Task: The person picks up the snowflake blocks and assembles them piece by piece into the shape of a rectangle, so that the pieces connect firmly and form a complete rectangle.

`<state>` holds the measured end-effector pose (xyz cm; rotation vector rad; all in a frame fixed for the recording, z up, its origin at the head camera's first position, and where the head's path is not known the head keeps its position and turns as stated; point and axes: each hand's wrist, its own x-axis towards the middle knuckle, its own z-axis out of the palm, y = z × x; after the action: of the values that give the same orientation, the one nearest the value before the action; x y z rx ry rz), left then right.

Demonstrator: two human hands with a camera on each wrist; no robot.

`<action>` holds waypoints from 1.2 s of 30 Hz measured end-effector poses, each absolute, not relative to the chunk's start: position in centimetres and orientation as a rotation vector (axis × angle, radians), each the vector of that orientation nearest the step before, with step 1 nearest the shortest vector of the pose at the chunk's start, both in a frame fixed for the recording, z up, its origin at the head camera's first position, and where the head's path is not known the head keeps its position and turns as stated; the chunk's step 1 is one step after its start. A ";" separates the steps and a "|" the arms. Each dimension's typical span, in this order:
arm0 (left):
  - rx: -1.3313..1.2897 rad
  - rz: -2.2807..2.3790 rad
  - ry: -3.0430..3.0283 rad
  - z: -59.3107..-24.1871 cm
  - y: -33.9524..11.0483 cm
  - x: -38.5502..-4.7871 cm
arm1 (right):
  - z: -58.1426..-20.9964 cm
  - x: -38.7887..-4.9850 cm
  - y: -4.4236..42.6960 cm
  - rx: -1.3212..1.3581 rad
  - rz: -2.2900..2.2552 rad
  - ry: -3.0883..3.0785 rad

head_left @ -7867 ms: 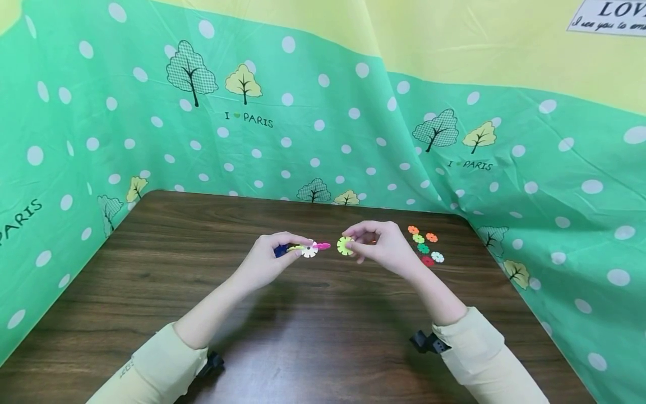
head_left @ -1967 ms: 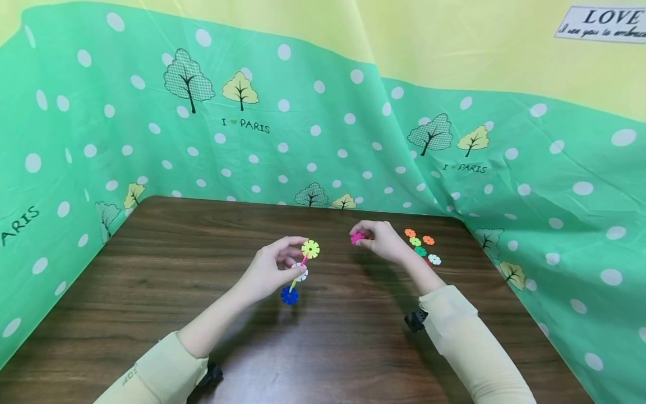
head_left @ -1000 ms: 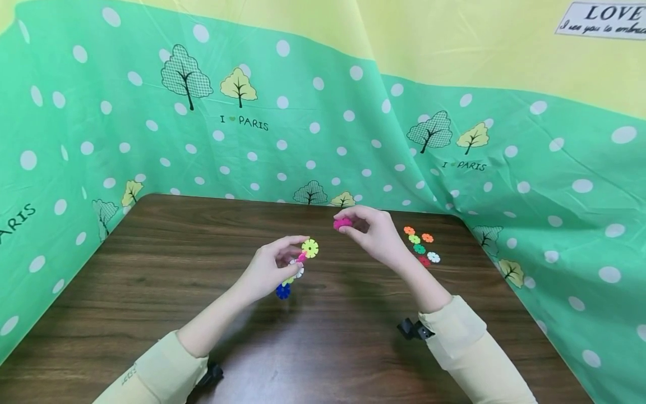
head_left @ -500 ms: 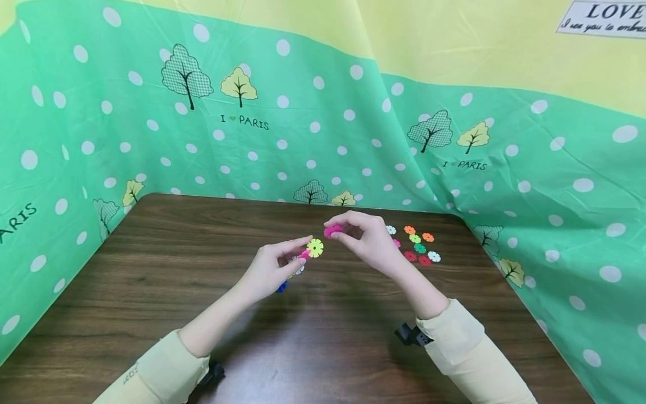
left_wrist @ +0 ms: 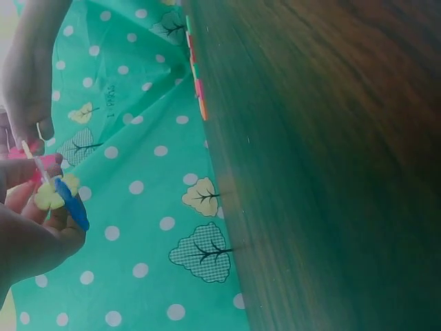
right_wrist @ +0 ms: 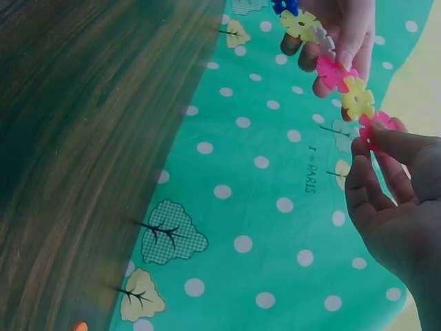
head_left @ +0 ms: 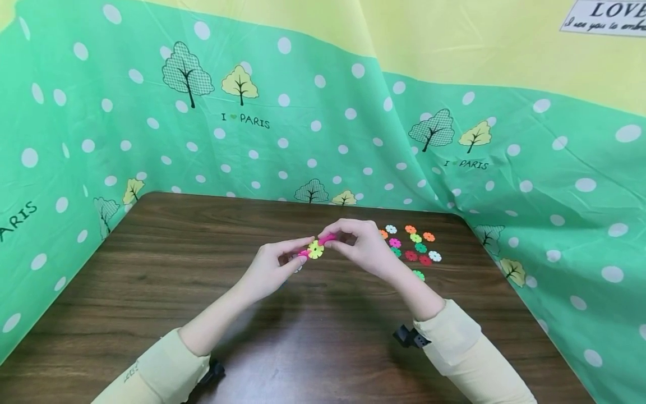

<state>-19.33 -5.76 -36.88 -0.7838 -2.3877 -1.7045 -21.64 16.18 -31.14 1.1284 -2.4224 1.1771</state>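
Note:
My left hand (head_left: pixel 270 269) pinches a chain of interlocking snowflake discs above the table. In the right wrist view the chain runs from a blue disc (right_wrist: pixel 284 7) through a yellow disc (right_wrist: pixel 299 25), a white disc (right_wrist: pixel 324 41) and a pink disc (right_wrist: pixel 335 73) to another yellow disc (right_wrist: pixel 357 98) at its end. Between thumb and fingers, my right hand (head_left: pixel 363 247) pinches a second pink disc (right_wrist: pixel 375 129). That pink disc meets the edge of the end yellow disc; how deep its slot sits I cannot tell. The head view hides most of the chain behind my left hand.
Several loose discs lie on the dark wooden table (head_left: pixel 202 235) right of my right hand, among them a white disc (head_left: pixel 435 256), an orange disc (head_left: pixel 429 237) and a green disc (head_left: pixel 418 275). A green dotted cloth (head_left: pixel 282 123) hangs behind the table.
After the yellow end disc joined the chain, my right hand picked up a pink disc and brought it left and down against the yellow one. The chain has tilted behind my left hand.

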 end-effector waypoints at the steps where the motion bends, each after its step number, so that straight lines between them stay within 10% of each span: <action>1: -0.778 -1.709 -2.382 -36.9 -5.7 -19.3 | -31.2 -21.6 16.1 1.113 1.175 -2.430; 36: -0.754 -1.730 -2.420 -37.1 -5.4 -19.6 | -32.3 -21.4 17.3 1.117 1.152 -2.463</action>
<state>-19.56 -5.44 -37.11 -0.7539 -2.4198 -1.7298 -21.35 17.26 -32.26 1.1167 -2.4633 1.1524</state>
